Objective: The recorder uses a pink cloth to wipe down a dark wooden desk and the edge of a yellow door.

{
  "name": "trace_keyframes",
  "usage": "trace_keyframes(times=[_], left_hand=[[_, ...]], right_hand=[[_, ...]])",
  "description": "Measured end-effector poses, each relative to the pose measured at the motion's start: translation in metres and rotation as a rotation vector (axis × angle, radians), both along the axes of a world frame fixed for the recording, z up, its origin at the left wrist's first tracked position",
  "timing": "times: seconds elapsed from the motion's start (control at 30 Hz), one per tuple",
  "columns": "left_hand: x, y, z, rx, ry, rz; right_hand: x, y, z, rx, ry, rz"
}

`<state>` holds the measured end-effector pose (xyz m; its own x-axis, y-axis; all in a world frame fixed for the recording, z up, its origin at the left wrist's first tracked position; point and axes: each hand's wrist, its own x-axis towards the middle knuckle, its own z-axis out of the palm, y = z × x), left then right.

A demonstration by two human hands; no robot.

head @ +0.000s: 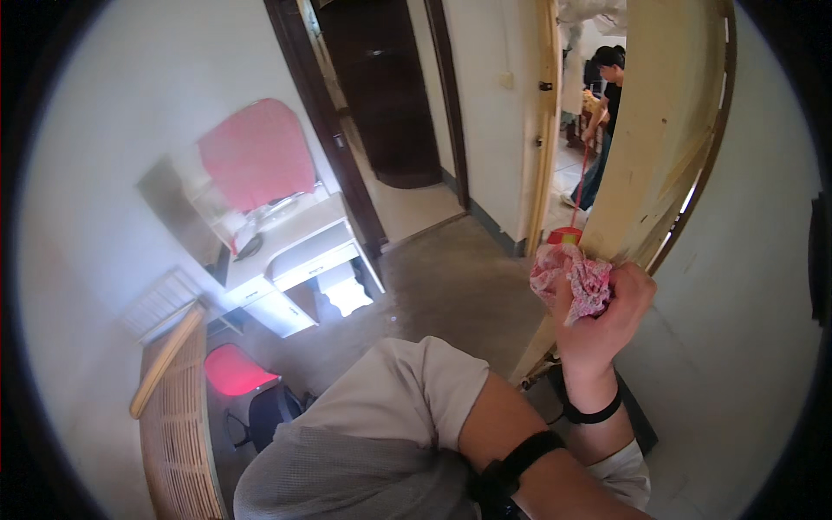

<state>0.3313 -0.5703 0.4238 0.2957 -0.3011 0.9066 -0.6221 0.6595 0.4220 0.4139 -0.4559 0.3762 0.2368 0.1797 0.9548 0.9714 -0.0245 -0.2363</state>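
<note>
My right hand is closed around a crumpled pink and white patterned cloth. The cloth lies against the edge of a pale yellow wooden door, low in the picture's right half. A black band circles the wrist. Out of view is my left hand. Before me, at the bottom, are light and grey clothing and a bare limb with a black strap and a small black device.
Beyond the doorway a person holds a red pole above a red dustpan. A white desk with a pink-covered mirror stands left. Nearer are a red-seated chair and a bamboo slatted panel. A dark door stands at the back.
</note>
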Motion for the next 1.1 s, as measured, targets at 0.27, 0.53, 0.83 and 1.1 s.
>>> trace_keyframes(times=[0.27,0.53,0.83,1.1], left_hand=[[0.002,-0.021,-0.018,-0.035,0.028,0.121],[-0.011,0.014,-0.025,-0.126,-0.013,0.282],[-0.031,0.262,-0.166,-0.335,0.208,1.725],[0.014,0.3,-0.186,0.114,0.708,1.575]], right_hand=[[-0.003,0.008,-0.016,0.082,-0.028,0.044],[-0.002,0.037,-0.029,-0.024,-0.005,0.106],[0.004,0.072,-0.032,0.001,-0.103,0.072],[0.019,0.128,0.071,0.176,-0.18,0.012]])
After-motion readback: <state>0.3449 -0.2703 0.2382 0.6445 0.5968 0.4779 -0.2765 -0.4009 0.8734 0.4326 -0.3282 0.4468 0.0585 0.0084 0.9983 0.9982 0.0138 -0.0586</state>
